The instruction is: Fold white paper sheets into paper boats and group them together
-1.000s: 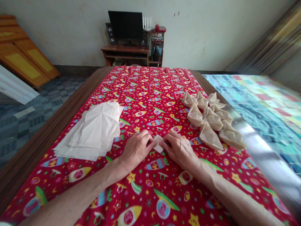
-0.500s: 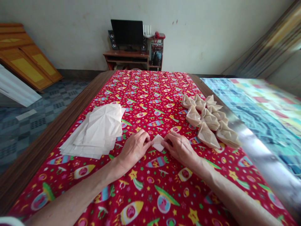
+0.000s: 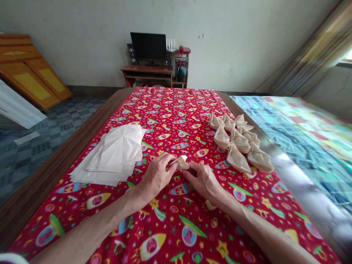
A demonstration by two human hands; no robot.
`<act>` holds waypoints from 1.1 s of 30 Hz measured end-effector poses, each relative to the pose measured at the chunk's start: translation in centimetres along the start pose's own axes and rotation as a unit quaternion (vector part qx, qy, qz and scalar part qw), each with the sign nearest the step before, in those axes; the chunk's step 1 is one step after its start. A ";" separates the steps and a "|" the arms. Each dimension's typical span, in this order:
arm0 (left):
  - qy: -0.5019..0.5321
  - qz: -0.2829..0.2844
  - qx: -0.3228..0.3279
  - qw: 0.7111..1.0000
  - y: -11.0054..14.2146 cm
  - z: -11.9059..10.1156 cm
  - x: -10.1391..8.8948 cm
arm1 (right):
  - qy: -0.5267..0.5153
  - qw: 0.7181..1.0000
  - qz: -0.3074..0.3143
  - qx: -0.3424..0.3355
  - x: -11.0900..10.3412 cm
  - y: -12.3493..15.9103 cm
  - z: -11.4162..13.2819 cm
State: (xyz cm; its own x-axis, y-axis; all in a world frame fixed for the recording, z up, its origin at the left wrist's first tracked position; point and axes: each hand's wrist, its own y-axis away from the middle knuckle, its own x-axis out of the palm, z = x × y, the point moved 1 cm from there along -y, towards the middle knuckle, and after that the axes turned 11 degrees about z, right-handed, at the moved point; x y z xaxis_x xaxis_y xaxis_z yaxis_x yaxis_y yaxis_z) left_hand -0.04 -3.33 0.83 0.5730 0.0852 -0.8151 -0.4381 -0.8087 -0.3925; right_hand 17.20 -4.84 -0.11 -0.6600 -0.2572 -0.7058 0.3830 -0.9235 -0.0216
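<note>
Between my hands is a small folded piece of paper (image 3: 182, 163), cream-coloured with a white tip. My left hand (image 3: 161, 170) pinches its left side between thumb and fingers. At its right corner, my right hand (image 3: 202, 178) has thumb and fingertips closed on the edge. To the left lies a stack of creased paper sheets (image 3: 121, 148), slightly fanned. Several folded paper boats (image 3: 238, 141), nested in bundles, stand together on the right.
A red patterned cloth (image 3: 176, 212) covers the table, whose brown wooden edge (image 3: 79, 145) shows at left. A bed with a patchwork cover (image 3: 291, 135) is on the right. Beyond the table stand a desk (image 3: 147, 69) with a monitor (image 3: 148, 46) and a wooden cabinet (image 3: 33, 73).
The small paper, flat as a diamond before, is now lifted and tilted, showing a folded triangular face. My right hand has turned and shifted slightly down. The camera view has tilted slightly.
</note>
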 end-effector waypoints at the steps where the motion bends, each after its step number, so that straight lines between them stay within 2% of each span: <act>1: -0.022 0.002 0.013 1.000 -0.1 0.1 -0.4 | -0.011 1.000 0.005 -0.007 -0.1 0.1 0.1; 4: -0.137 0.062 0.059 0.987 -0.3 -0.3 -1.7 | -0.020 0.997 -0.047 -0.059 -0.6 0.6 0.5; 7: -0.214 0.124 0.089 0.965 -0.5 -1.3 -2.3 | 0.066 0.982 -0.109 -0.139 -1.0 0.8 0.6; 9: -0.230 0.145 0.101 0.957 -0.7 -2.0 -2.2 | 0.145 0.969 -0.133 -0.152 -1.2 0.7 0.5; 11: -0.231 0.163 0.105 0.953 -1.0 -2.5 -1.8 | 0.207 0.957 -0.151 -0.134 -1.5 0.5 0.3; 14: -0.204 0.177 0.102 0.957 -1.2 -2.5 -1.0 | 0.254 0.950 -0.119 -0.137 -1.9 0.2 -0.1; 18: -0.137 0.150 0.103 0.974 -0.8 -1.8 -0.1 | 0.293 0.939 -0.050 -0.172 -2.4 0.5 -0.6; 27: -0.137 0.162 0.099 0.972 0.5 -0.4 0.1 | 0.316 0.935 -0.015 -0.162 -2.2 0.9 -1.3; 33: -0.085 0.133 0.081 0.984 0.2 0.0 0.5 | 0.196 0.970 -0.021 -0.139 -1.8 0.7 -2.0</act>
State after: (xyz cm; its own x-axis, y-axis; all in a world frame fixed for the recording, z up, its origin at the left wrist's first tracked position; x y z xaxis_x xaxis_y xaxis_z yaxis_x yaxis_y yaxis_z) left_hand 0.20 -3.44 0.32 0.3039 -0.0097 -0.9527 -0.6692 -0.7139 -0.2062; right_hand 19.93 -4.44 -0.23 -0.4025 -0.0429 -0.9144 0.5565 -0.8046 -0.2072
